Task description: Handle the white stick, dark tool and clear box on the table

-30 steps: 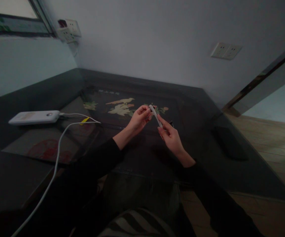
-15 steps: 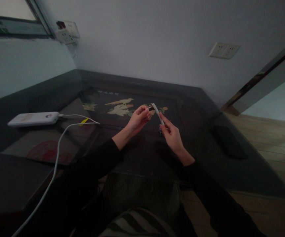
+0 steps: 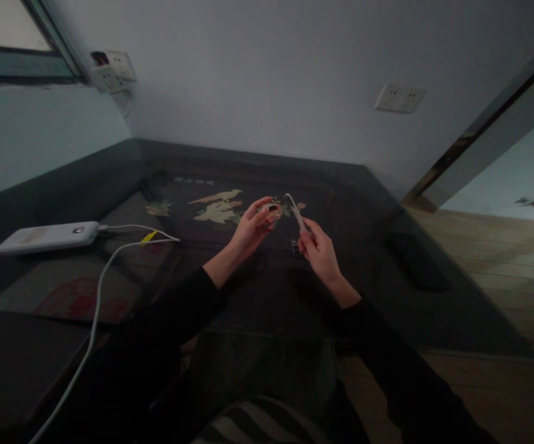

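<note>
Now the left hand (image 3: pixel 252 225) has its fingers pinched on a small dark thing (image 3: pixel 272 208), too small to name. Just to its right, the right hand (image 3: pixel 319 246) is closed on a thin white stick (image 3: pixel 297 213), which pokes up and left from the fingers. The two hands are apart, above the dark counter (image 3: pixel 258 290). A white box (image 3: pixel 47 239) with a white cord (image 3: pixel 98 302) lies well left of the left hand

Hands (image 3: pixel 250 227) over table (image 3: pixel 267 290), device (image 3: pixel 49 238) (left)
</note>
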Motion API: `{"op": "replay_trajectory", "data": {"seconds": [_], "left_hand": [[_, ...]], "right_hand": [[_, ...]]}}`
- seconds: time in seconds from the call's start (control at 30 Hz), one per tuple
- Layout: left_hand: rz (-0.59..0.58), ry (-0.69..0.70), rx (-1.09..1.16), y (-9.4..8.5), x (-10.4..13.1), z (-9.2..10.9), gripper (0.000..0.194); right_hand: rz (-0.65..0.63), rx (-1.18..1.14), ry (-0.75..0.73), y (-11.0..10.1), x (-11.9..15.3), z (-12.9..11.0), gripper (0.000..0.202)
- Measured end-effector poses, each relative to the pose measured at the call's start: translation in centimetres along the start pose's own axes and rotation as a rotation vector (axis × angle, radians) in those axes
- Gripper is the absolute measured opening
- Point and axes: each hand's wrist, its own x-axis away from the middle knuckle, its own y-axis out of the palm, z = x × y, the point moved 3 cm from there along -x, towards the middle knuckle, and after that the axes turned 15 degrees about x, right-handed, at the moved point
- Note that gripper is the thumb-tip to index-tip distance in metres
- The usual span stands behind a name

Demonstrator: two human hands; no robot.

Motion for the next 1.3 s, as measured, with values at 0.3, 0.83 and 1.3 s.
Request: {"op": "replay_trajectory", "data": {"seconds": [0.3,0.83,1.3], "left_hand": [[-0.018,-0.006,-0.056,-0.5,0.0,-0.4,0.029],[-0.094,0.053,-0.237,-0.6,0.0,-0.7,0.036],[-0.226,0.193,-0.585,0.0,0.6,-1.3,0.029]], "right_hand": [[0.046,-0.021,0.064,-0.5,-0.6,0.8,0.017],[-0.218,0.060,0.145,0.6,-0.4,0.8,0.058],[-0.358,0.453,0.035,4.0,0.8,0.1,0.031]]}}
